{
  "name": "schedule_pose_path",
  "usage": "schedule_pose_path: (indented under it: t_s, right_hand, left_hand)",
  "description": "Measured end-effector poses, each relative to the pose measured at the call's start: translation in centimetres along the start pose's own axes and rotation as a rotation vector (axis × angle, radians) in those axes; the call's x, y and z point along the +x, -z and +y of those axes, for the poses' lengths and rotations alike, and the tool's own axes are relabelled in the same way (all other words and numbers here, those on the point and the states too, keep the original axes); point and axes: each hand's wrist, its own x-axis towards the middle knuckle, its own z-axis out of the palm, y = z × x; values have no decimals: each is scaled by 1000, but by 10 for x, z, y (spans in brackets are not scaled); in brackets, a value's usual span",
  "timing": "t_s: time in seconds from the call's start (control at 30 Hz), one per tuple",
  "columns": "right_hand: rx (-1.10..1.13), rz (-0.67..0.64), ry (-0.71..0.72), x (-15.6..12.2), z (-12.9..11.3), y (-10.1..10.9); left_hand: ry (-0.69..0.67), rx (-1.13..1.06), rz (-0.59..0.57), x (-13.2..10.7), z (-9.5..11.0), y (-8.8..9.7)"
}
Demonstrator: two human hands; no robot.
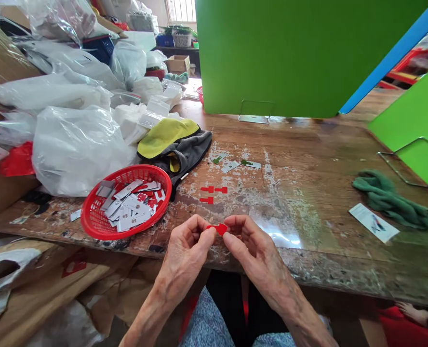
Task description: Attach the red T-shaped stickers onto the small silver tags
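A small flat red piece (221, 229) is pinched between both hands near the table's front edge. My left hand (190, 243) grips its left end with thumb and fingertips; my right hand (252, 243) has thumb and fingers closed at its right end. Just beyond lie 3 similar red pieces (207, 200) on the worn wooden table (308, 183). To the left, a round red plastic basket (167, 185) holds many white-and-red cards or tags (134, 212). Farther back, a few white-and-green tags (250, 164) are scattered.
White plastic bags (80, 149) crowd the left, beside a yellow-and-grey cloth item (168, 137). Green boards (268, 53) stand at the back on wire stands (255, 118). A green cloth (391, 197) and a printed card (373, 222) lie right. Another person's hand (412, 312) shows low right.
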Motion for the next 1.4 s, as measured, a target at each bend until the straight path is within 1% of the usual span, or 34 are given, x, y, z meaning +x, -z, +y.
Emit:
schedule_pose_path:
  t_s: [0.07,0.13,0.2,0.27,0.3,0.37,0.4,0.43,0.47,0.53,0.6,0.63,0.7,0.8,0.9,1.0,1.07,1.17,1.23,1.3,1.4]
  right_hand:
    - [54,2,-14,1,1,-2]
    - [82,24,-12,3,4,-2]
    - [28,129,46,3,7,-1]
    - [-76,273,144,2,8,2]
    - [-120,336,190,1,9,5]
    - [-165,444,243,0,10,15]
    - [-173,487,249,-1,11,22]
    - [-178,512,248,-1,13,29]
    - [-177,526,243,-1,15,36]
    - [-147,490,217,-1,22,48]
    - [-89,439,176,-1,29,55]
    - [-58,423,151,-1,32,57]
    - [0,398,98,-1,36,59]
    - [93,341,9,-1,35,60]
    - [168,324,-38,0,29,62]
    - [177,343,-37,-1,25,66]
    - [172,360,-13,-4,24,67]
    - [155,381,30,-8,22,65]
    - [134,382,81,-10,19,60]
    - [112,379,149,-13,17,53]
    - [67,373,229,-18,18,41]
  left_hand:
    - [-17,27,-3,1,-2,-3]
    - [-27,87,-56,3,-2,-5]
    - [-64,237,-121,6,3,-9]
    - [-156,483,-143,12,14,-15]
    - [-214,633,-114,19,22,-19]
    - [-290,948,-11,39,40,-29]
    - [-304,1087,48,53,49,-35]
    - [-283,1208,81,70,57,-41]
    - [-268,1247,64,88,62,-48]
    - [-255,1290,32,125,68,-60]
    - [-260,1329,-7,156,66,-69]
    - [-264,1346,-32,167,63,-72]
    - [-270,1364,-89,181,56,-75]
    - [-262,1337,-151,190,48,-74]
    - [-245,1234,-142,195,47,-76]
    - [-212,1047,-91,189,51,-78]
    - [-181,872,-86,173,54,-76]
    - [-106,567,-134,128,49,-67]
    - [-43,394,-175,93,39,-60]
    - [36,220,-193,64,25,-55]
    - [166,-159,-161,36,4,-52]
